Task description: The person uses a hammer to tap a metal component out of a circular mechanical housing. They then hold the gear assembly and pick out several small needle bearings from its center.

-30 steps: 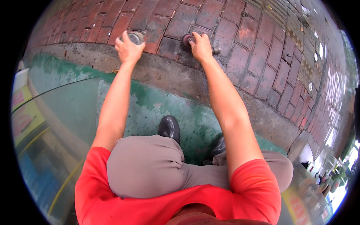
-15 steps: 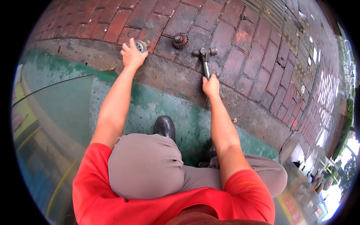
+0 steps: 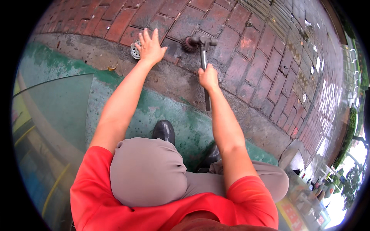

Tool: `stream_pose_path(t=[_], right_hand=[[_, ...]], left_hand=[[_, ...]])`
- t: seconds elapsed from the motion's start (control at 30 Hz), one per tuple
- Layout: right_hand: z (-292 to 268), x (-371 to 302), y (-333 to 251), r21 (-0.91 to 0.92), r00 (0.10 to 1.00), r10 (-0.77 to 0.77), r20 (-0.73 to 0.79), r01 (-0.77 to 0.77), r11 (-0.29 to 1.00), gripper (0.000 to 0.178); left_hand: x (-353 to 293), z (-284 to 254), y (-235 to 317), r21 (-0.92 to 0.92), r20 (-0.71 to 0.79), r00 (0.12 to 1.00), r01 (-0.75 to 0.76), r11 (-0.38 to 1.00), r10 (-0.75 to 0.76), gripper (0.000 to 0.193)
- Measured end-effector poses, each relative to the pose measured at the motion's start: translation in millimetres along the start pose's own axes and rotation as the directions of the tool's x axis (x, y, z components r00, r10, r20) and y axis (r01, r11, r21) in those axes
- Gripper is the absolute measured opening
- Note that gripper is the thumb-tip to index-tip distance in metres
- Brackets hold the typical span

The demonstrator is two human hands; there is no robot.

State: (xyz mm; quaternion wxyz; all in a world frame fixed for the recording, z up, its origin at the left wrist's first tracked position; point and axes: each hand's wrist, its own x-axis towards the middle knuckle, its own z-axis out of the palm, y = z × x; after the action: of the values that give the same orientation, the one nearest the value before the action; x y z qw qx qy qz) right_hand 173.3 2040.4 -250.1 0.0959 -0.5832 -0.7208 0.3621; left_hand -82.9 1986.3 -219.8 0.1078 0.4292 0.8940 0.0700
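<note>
With its fingers spread, my left hand (image 3: 151,51) hovers at the pavement's near edge and holds nothing. Beside its fingers lies a round grey metal disc (image 3: 135,50) with holes, partly covered by the hand. My right hand (image 3: 208,78) is closed round the dark handle of a hammer (image 3: 203,57), whose butt end sticks out below the fist. The hammer head overlaps a dark, toothed, gear-like metal part (image 3: 188,45) on the bricks. Whether the two touch I cannot tell.
Wet red brick paving (image 3: 235,69) spreads ahead, bordered by a concrete strip (image 3: 115,57) and a worn green ledge (image 3: 181,111). A glass panel (image 3: 54,111) stands at left. My black boots (image 3: 163,131) rest on the ledge.
My left hand has let go of the holed disc, opened and moved right. The right hand has shifted left and forward, bringing the hammer head over to the toothed part.
</note>
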Motion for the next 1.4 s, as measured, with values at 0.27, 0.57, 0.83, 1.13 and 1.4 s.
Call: stream_pose_path(t=[0.27,0.57,0.83,1.13,1.4], right_hand=[[17.0,-53.2,18.3,0.013,0.977,0.162,-0.137,-0.162,0.987,0.034],[20.3,-57.6,60.6,-0.153,0.961,0.276,-0.022,-0.276,0.949,0.038],[28.0,-74.0,62.0,-0.153,0.953,0.303,0.033,-0.295,0.943,0.051],[24.1,-71.5,66.3,-0.114,0.952,0.300,-0.065,-0.306,0.945,0.056],[-30.7,-5.7,-20.3,0.208,0.923,0.017,-0.385,0.069,0.976,0.052]], left_hand=[[-13.0,11.1,-8.5,-0.009,0.166,0.970,-0.177,0.984,0.176,0.092],[5.5,41.0,53.3,-0.278,0.293,0.858,-0.345,0.897,0.421,0.086],[24.3,58.9,82.5,-0.140,0.276,0.928,-0.218,0.966,0.249,0.093],[76.1,48.5,59.8,-0.993,0.060,0.993,0.049,0.108,0.101,0.039],[-27.0,9.9,77.3,-0.658,-0.259,0.937,-0.348,0.668,0.234,0.065]])
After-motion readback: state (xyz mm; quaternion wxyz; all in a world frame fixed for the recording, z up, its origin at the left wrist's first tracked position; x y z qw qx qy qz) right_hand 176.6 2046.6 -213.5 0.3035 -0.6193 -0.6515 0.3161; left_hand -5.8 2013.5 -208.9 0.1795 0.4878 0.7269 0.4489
